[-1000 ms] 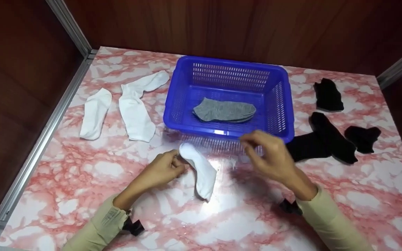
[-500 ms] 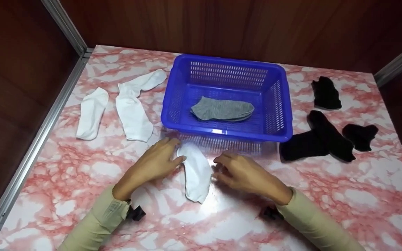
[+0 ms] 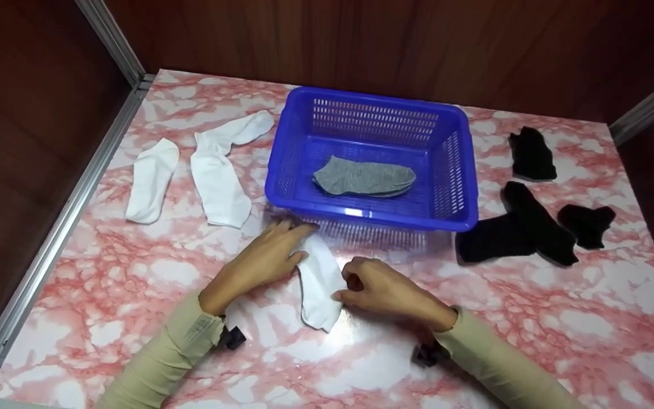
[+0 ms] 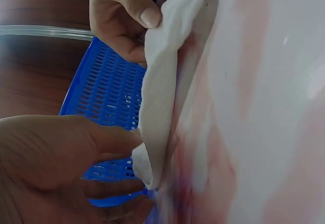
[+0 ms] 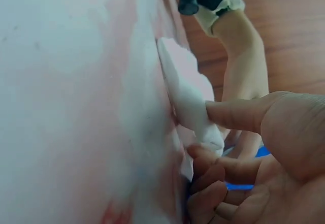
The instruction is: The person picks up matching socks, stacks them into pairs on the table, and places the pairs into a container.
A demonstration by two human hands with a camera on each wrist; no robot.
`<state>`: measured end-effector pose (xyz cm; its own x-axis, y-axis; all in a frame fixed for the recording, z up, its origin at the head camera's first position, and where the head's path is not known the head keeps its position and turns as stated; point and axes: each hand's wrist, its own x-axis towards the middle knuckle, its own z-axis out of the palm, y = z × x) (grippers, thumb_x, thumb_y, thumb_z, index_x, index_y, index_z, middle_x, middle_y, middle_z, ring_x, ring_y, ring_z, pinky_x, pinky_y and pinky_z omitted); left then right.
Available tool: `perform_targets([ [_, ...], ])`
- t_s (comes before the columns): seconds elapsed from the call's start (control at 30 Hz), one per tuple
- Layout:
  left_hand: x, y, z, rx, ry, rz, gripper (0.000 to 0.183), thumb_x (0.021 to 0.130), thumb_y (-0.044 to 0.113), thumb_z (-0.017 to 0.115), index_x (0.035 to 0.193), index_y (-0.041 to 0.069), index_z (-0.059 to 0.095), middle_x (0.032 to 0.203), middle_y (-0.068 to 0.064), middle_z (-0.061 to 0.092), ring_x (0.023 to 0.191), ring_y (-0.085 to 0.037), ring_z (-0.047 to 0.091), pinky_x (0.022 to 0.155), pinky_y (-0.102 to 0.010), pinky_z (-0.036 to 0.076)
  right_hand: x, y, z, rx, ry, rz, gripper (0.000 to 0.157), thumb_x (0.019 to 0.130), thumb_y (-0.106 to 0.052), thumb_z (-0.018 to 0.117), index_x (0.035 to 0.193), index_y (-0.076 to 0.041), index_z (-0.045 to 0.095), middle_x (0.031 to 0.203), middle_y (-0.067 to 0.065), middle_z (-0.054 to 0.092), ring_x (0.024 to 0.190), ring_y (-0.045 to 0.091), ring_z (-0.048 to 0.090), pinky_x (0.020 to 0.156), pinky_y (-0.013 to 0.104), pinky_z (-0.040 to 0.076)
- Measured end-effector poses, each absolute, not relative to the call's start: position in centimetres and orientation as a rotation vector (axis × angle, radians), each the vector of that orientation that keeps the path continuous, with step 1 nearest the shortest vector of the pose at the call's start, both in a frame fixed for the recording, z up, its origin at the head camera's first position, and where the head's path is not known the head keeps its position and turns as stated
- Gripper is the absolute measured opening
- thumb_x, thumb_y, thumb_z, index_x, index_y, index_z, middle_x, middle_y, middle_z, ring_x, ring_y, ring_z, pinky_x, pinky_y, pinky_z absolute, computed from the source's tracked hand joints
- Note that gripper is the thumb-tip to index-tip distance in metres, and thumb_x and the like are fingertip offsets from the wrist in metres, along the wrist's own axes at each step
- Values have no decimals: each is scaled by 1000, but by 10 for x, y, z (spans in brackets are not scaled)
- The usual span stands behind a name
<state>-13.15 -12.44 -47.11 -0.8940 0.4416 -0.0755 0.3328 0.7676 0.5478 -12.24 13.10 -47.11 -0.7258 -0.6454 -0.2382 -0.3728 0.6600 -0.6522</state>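
Since a second ago the right hand (image 3: 386,289) has dropped from over the near rim of the blue plastic basket (image 3: 372,220) to the right edge of a white ankle sock (image 3: 321,289), which now lies broad side up.

At far left on the red-and-white marbled tabletop (image 3: 105,267) lies a single white sock (image 3: 154,182); next come white socks in a bent shape (image 3: 219,176). The left sleeve (image 3: 162,355) bears a small block of print, too fine to read. The left hand (image 3: 264,253) touches the ankle sock's upper end, thumb and fingers apart. The sock lies just in front of the basket, where grey ankle socks (image 3: 364,177) rest stacked. The right thumb and curled forefinger seem to pinch its edge, though the wrist view is soft. Right of the basket, black socks (image 3: 531,227) cross, near a bunched black sock (image 3: 586,226) and, farther back, a small black sock (image 3: 532,153).
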Motion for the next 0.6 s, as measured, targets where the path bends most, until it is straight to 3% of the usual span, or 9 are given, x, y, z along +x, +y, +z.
perform_targets([
  [0.17, -129, -127, -470, 618, 2698, 840, 55, 99, 8, 66, 152, 15, 54, 147, -14, 62, 135, -35, 57, 118, -53, 45, -125, 137, -471, -840, 2362, -919, 29, 94, -24, 77, 76, -15, 56, 73, -8, 47, 70, 7, 45, 63, 21, 37],
  [0.33, -130, -127, -471, 625, 2630, 932, 33, 96, 11, 69, 129, 12, 69, 120, -7, 74, 114, -27, 68, 103, -47, 54, -130, 153, -464, -742, 2292, -1075, 21, 98, -24, 73, 87, -10, 62, 83, -5, 57, 79, 9, 53, 72, 21, 46],
  [0.47, -132, -128, -470, 581, 2545, 992, 15, 93, 19, 73, 106, 12, 68, 89, -1, 68, 83, -16, 64, 79, -36, 54, -138, 171, -457, -658, 2230, -1190, 19, 99, -19, 72, 97, -4, 60, 87, 0, 61, 81, 11, 57, 74, 21, 49],
  [0.6, -134, -127, -468, 499, 2447, 1050, 20, 94, 28, 77, 95, 13, 64, 75, 4, 60, 63, -9, 55, 64, -28, 47, -144, 188, -456, -622, 2250, -1251, 24, 97, -13, 75, 109, 1, 60, 91, 7, 66, 83, 12, 61, 75, 20, 51],
])
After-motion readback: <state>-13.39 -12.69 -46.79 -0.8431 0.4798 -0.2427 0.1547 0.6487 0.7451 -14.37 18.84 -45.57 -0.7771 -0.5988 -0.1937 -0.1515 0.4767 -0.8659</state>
